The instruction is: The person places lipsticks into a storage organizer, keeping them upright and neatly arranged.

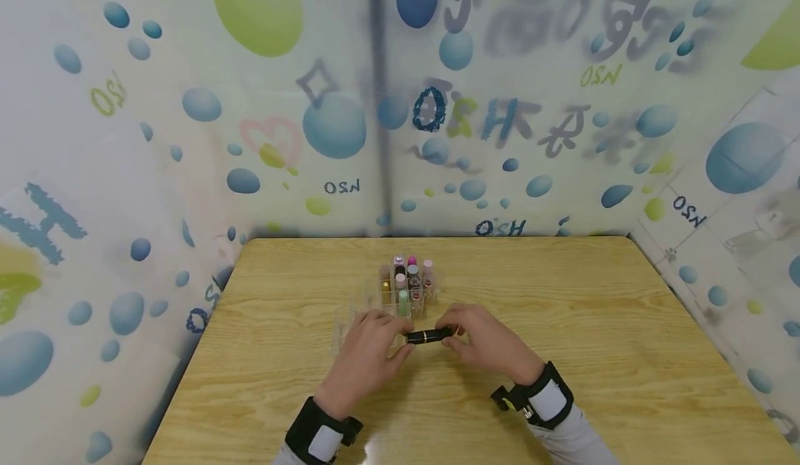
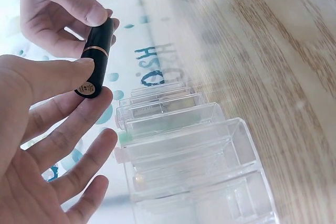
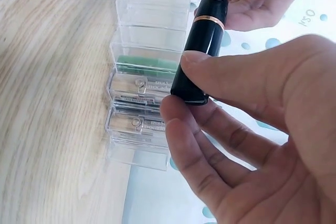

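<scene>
A black lipstick tube [image 1: 428, 336] with a thin gold band lies sideways between both hands above the table. My left hand [image 1: 369, 350] pinches one end between thumb and fingertips. At the other end, my right hand [image 1: 484, 340] pinches it the same way. A small round label shows on the end of the lipstick tube [image 2: 100, 40] in the left wrist view; its cap is on. Just beyond the hands stands a clear stepped cosmetics organizer [image 2: 231, 150], partly hidden by the left hand in the head view.
Several small cosmetics fill the organizer's right part, among them a green tube [image 1: 403, 303] and a pink-capped bottle [image 1: 428, 267]. Its left compartments show nothing inside. The wooden table [image 1: 562, 298] meets patterned walls [image 1: 500, 139] at the back and sides.
</scene>
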